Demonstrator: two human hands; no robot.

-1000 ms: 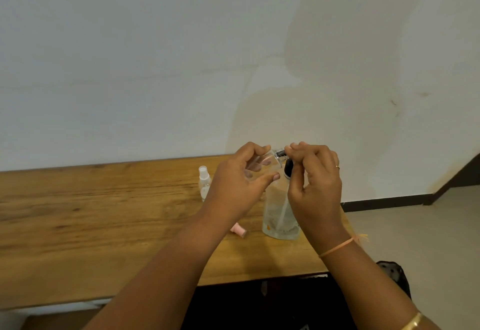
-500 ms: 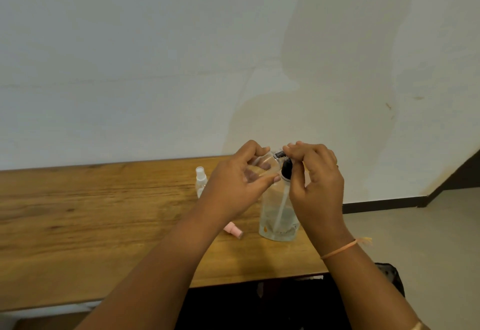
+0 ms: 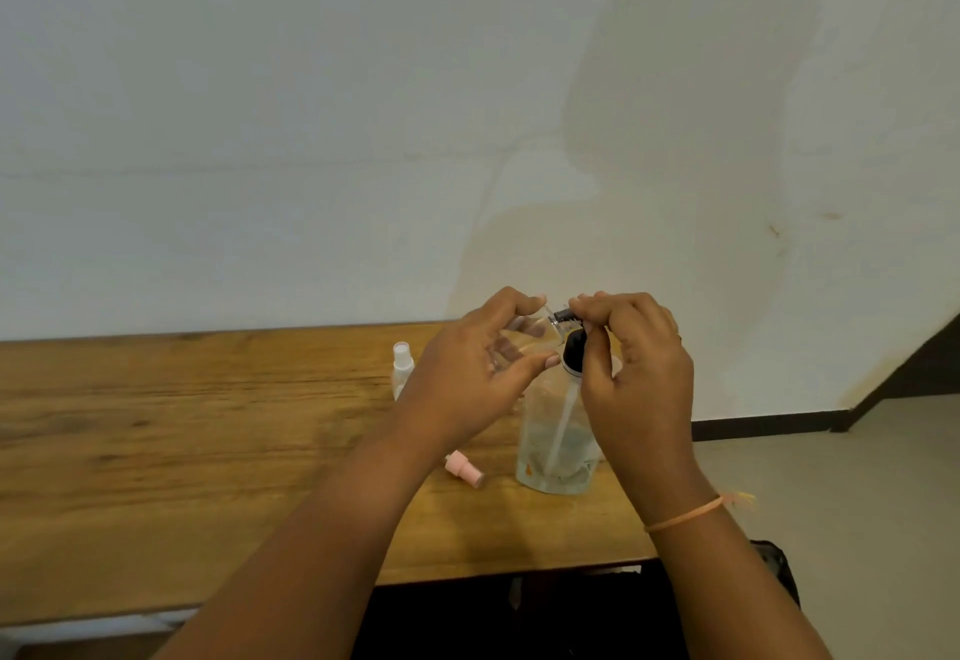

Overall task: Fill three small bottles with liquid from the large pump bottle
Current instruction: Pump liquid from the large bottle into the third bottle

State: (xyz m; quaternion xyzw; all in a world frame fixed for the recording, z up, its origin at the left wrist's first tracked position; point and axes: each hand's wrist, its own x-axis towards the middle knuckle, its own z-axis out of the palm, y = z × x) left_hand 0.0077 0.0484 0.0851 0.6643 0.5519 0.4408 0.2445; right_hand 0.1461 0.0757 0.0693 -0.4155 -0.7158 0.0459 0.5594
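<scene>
Above table, left hand cradles bottle, right hand pinches pump.

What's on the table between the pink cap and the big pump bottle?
Nothing. In the head view, the strip of table between the pink cap and the pump bottle is bare wood.

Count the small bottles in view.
2. A clear bottle is in the left hand at the pump bottle spout; a white-capped bottle stands on the table behind that hand. A third may be hidden.
</scene>
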